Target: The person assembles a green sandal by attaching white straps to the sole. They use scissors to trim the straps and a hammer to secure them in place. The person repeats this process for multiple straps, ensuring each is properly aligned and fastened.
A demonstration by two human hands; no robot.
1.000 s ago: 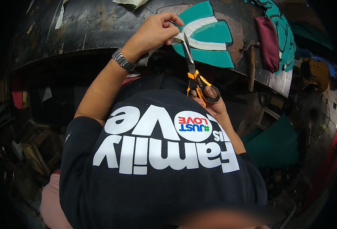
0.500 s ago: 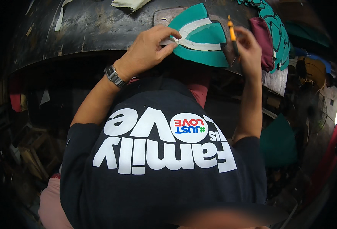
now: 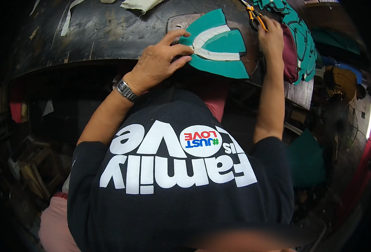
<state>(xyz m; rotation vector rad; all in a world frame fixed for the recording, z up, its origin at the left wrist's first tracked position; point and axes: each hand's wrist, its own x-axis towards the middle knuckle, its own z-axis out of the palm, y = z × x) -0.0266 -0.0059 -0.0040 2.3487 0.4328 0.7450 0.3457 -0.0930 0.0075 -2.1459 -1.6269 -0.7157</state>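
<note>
A teal cut-out piece with a cream band (image 3: 219,46) lies flat on a brown board (image 3: 180,22) at the near edge of a dark worktable (image 3: 101,33). My left hand (image 3: 156,65), a metal watch (image 3: 125,90) on its wrist, presses the piece's left side with spread fingers. My right hand (image 3: 273,40) reaches to the right of the piece. Its fingertips are at the orange handles of a pair of scissors (image 3: 252,14), which lie low against the tabletop at the far right.
A maroon piece (image 3: 290,54) and a stack of teal cut-outs (image 3: 304,40) sit along the table's right edge. Cream scraps (image 3: 141,4) lie at the far side. Dark clutter fills the floor to the left, and green material (image 3: 307,164) lies lower right.
The scissors went from cutting at the piece's near side up to the far right of the table. My right hand carried them there. The left hand slid onto the piece's left edge.
</note>
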